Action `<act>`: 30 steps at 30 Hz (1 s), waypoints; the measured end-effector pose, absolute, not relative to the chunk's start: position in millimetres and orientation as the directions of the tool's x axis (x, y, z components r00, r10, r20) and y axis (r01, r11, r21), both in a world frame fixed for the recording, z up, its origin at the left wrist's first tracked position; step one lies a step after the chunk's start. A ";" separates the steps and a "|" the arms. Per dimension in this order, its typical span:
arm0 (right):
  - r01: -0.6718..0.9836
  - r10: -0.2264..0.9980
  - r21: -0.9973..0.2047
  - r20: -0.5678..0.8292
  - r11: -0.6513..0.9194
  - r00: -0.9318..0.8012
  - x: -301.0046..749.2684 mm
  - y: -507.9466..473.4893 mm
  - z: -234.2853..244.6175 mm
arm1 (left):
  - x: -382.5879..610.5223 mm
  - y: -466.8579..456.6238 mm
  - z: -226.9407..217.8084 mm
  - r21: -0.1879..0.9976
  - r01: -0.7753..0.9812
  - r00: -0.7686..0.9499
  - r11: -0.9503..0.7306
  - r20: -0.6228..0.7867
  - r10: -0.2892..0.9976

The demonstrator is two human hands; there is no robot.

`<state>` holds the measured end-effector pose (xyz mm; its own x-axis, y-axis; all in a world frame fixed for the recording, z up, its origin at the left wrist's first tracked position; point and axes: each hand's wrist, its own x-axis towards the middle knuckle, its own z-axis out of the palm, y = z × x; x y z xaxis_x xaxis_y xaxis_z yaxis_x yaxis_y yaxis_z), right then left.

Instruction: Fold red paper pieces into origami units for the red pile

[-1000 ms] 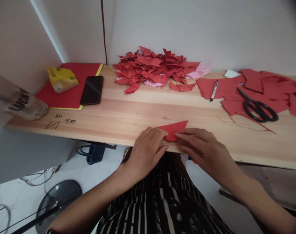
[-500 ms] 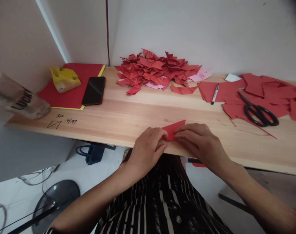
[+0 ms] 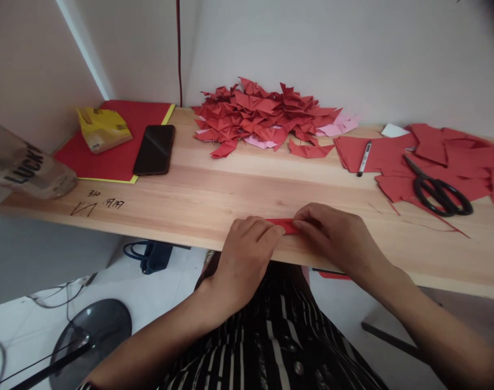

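Note:
A small piece of red paper (image 3: 283,224) lies folded flat near the front edge of the wooden desk (image 3: 214,189). Only a thin strip of it shows between my hands. My left hand (image 3: 247,254) presses its left end with bent fingers. My right hand (image 3: 332,235) holds down its right end, fingers curled over it. Both hands rest on the desk edge.
A heap of folded red paper shapes (image 3: 267,114) lies at the back. Red paper sheets (image 3: 434,157), black scissors (image 3: 440,187) and a pen (image 3: 364,157) are at the right. A black phone (image 3: 154,149), a yellow packet (image 3: 103,127) and a clear bottle (image 3: 25,168) are at the left.
The red paper's raised triangular flap has been folded down flat; only a narrow strip shows now. My hands have drawn closer together over it.

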<state>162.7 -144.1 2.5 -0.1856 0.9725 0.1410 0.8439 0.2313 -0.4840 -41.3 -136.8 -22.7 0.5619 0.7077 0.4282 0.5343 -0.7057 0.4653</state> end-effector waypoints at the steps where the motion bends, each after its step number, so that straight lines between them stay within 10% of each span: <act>1: 0.845 0.973 -0.484 0.139 0.228 -0.183 162.4 -143.1 2.2 | -41.3 -136.0 -23.0 0.448 0.541 0.564 -0.712 0.435 0.702; 30: 0.949 0.947 -0.214 0.272 0.230 -0.168 148.3 -142.4 -9.4 | -43.8 -131.8 -26.9 0.219 0.595 0.602 -0.773 0.516 0.609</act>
<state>148.3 -142.4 -9.4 -0.1681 0.9474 0.2725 0.9495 0.2299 -0.2136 -43.8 -131.8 -26.9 0.6020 0.6094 0.5160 0.5950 -0.7733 0.2190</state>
